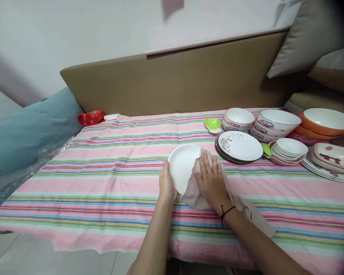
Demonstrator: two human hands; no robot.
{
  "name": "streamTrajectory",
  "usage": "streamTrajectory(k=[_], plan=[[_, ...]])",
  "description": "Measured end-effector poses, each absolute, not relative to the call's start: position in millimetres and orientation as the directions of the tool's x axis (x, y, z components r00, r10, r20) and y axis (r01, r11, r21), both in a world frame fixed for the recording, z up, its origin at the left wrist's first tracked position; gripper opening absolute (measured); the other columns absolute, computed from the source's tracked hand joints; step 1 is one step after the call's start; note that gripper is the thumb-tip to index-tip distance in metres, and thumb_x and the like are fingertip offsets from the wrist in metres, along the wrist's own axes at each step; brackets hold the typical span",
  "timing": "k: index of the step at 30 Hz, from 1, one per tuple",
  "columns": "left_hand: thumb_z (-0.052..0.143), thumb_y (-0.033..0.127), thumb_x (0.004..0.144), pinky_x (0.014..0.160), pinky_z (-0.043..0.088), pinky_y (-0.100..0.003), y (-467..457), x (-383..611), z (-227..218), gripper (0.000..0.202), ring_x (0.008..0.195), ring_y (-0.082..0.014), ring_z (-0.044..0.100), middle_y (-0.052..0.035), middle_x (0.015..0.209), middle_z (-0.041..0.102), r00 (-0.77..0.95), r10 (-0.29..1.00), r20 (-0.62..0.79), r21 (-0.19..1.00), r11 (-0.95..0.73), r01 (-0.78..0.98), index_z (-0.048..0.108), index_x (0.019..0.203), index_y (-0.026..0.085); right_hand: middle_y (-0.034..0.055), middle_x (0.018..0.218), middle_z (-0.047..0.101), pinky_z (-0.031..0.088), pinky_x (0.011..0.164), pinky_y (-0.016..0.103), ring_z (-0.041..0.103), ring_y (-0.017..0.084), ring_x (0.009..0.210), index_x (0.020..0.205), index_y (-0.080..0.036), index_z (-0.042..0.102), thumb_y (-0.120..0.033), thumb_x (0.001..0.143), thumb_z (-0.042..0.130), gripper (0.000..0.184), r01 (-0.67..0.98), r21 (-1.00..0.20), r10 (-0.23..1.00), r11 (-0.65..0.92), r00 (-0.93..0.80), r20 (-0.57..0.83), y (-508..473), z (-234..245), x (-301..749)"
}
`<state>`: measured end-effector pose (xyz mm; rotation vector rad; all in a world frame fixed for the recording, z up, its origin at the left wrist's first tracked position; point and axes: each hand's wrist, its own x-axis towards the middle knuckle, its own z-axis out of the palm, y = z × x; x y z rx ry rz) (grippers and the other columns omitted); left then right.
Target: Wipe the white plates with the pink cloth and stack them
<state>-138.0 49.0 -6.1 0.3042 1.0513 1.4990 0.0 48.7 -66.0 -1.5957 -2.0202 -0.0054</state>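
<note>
A round white plate [182,164] is held tilted above the striped cloth by my left hand [166,182], whose fingers curl round its left edge. My right hand [210,179] lies with fingers stretched out over a greyish-pink cloth [196,194], pressing it against the right part of the plate. That part of the plate is hidden beneath the cloth, whose loose end trails down to the right under my forearm. Just to the right of my right hand is a stack of flower-patterned plates with dark rims [242,146].
A pink striped tablecloth [103,183] covers the surface. Stacked white bowls [279,120], orange bowls [328,118], small dishes [291,147] and oval plates [336,156] stand right. A green leaf-shaped dish [212,124] lies behind. A red package [91,117] sits far left.
</note>
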Motion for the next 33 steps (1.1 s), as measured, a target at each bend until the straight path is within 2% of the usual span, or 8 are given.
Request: streamTrajectory(k=[7, 13, 18, 20, 24, 26, 30, 33], plan=[[0.056, 0.054, 0.083, 0.088, 0.054, -0.034, 59, -131, -2, 0.05, 0.1, -0.0249, 0.067, -0.013, 0.105, 0.071, -0.344, 0.85, -0.398, 0.698, 0.037, -0.715, 0.067, 0.107, 0.012, 0.006, 0.158, 0.016, 0.025, 0.117, 0.043, 0.014, 0.024, 0.145, 0.152, -0.016, 0.013, -0.04, 0.092, 0.044, 0.072, 0.665, -0.223, 0.691, 0.713, -0.614, 0.381, 15, -48, -10], [0.047, 0.053, 0.089, 0.089, 0.055, -0.037, 57, -131, 9, 0.05, 0.107, -0.0263, 0.064, -0.0125, 0.117, 0.068, -0.361, 0.869, -0.338, 0.663, -0.053, -0.747, 0.063, 0.116, 0.014, 0.0118, 0.156, 0.018, 0.023, 0.116, 0.052, 0.015, 0.027, 0.145, 0.152, -0.01, 0.011, -0.012, 0.085, 0.04, 0.073, 0.84, -0.262, 0.821, 0.475, -0.315, 0.477, 28, -47, 6], [0.05, 0.055, 0.087, 0.086, 0.056, -0.036, 59, -124, 3, 0.053, 0.097, -0.0256, 0.068, -0.0146, 0.104, 0.071, -0.325, 0.864, -0.383, 0.689, 0.033, -0.724, 0.064, 0.111, 0.01, -0.0003, 0.155, 0.024, 0.031, 0.116, 0.04, 0.019, 0.018, 0.144, 0.152, -0.02, 0.015, -0.002, 0.085, 0.029, 0.07, 0.662, -0.213, 0.673, 0.718, -0.585, 0.453, 24, -47, -7], [0.048, 0.054, 0.088, 0.087, 0.055, -0.035, 59, -127, 4, 0.053, 0.096, -0.0246, 0.069, -0.0149, 0.104, 0.071, -0.296, 0.875, -0.383, 0.674, 0.046, -0.737, 0.063, 0.113, 0.01, -0.0021, 0.154, 0.027, 0.032, 0.116, 0.036, 0.02, 0.016, 0.143, 0.151, -0.02, 0.019, -0.001, 0.086, 0.027, 0.068, 0.653, -0.203, 0.66, 0.73, -0.594, 0.46, 24, -46, -3], [0.05, 0.05, 0.088, 0.086, 0.056, -0.036, 57, -134, 9, 0.048, 0.098, -0.0253, 0.068, -0.0142, 0.109, 0.071, -0.339, 0.881, -0.331, 0.701, -0.011, -0.713, 0.063, 0.114, 0.012, 0.0109, 0.152, 0.032, 0.031, 0.114, 0.049, 0.022, 0.024, 0.143, 0.148, -0.011, 0.027, -0.005, 0.09, 0.028, 0.059, 0.827, -0.193, 0.747, 0.528, -0.344, 0.57, 34, -53, 10], [0.051, 0.051, 0.087, 0.083, 0.057, -0.037, 56, -133, 9, 0.048, 0.095, -0.0256, 0.069, -0.0142, 0.107, 0.071, -0.383, 0.86, -0.338, 0.716, -0.029, -0.698, 0.064, 0.112, 0.012, 0.0131, 0.151, 0.032, 0.031, 0.113, 0.05, 0.022, 0.025, 0.143, 0.148, -0.008, 0.027, -0.003, 0.089, 0.029, 0.059, 0.823, -0.186, 0.741, 0.536, -0.354, 0.57, 36, -57, 6], [0.047, 0.053, 0.089, 0.079, 0.058, -0.036, 56, -127, 3, 0.052, 0.083, -0.0241, 0.071, -0.0158, 0.095, 0.073, -0.348, 0.842, -0.412, 0.671, 0.022, -0.741, 0.065, 0.107, 0.008, 0.0, 0.155, 0.025, 0.033, 0.115, 0.038, 0.02, 0.017, 0.144, 0.151, -0.016, 0.019, 0.002, 0.084, 0.029, 0.07, 0.661, -0.185, 0.654, 0.727, -0.585, 0.48, 28, -53, -14], [0.045, 0.052, 0.09, 0.077, 0.058, -0.034, 57, -127, 1, 0.053, 0.082, -0.0233, 0.071, -0.0166, 0.094, 0.073, -0.282, 0.86, -0.426, 0.645, 0.069, -0.761, 0.065, 0.108, 0.006, -0.0047, 0.155, 0.025, 0.03, 0.118, 0.04, 0.018, 0.018, 0.144, 0.15, -0.023, 0.024, 0.003, 0.083, 0.031, 0.072, 0.663, -0.211, 0.67, 0.719, -0.578, 0.466, 25, -44, -17]])
